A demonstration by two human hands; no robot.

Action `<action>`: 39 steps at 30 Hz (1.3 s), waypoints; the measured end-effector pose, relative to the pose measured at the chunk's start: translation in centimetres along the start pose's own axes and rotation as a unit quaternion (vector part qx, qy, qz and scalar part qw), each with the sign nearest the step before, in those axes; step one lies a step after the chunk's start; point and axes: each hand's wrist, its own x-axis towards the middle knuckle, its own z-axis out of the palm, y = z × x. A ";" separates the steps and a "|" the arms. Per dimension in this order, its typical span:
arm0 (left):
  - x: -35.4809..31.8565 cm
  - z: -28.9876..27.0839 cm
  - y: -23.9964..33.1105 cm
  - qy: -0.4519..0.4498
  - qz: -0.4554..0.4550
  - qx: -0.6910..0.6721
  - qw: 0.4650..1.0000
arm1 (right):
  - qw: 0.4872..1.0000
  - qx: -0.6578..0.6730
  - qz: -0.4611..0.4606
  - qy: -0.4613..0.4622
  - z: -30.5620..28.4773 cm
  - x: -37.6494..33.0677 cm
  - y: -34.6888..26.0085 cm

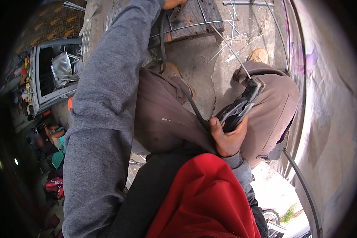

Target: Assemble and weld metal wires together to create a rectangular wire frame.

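My right hand is closed around a worn black tool that looks like a welding electrode holder. From its far end a thin metal rod runs up and left over the edge of a dark, scorched wooden block. More thin rods lie across that block in a grid. My left arm reaches far forward; only part of my left hand shows at the top edge, beside a dull curved piece on the wood. Its fingertips are cut off. A black cable hangs near the block, and a dark strap-like length reaches my right hand.
Loose thin rods are scattered on the concrete floor between my shoes. A pale sheet hangs along the right. At left stand a grey metal frame with scrap metal, and a person near a green chair.
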 end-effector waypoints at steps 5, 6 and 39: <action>-0.3 -0.1 0.6 -0.001 0.018 -0.010 1.000 | 1.000 0.004 0.002 0.002 0.0 0.2 -0.4; -0.4 -0.1 0.6 0.009 0.025 -0.020 0.999 | 1.000 0.003 0.001 0.002 0.0 0.2 -0.5; -0.9 -0.8 1.0 -0.011 0.001 0.020 1.000 | 1.000 0.010 0.008 -0.014 -0.1 0.2 0.1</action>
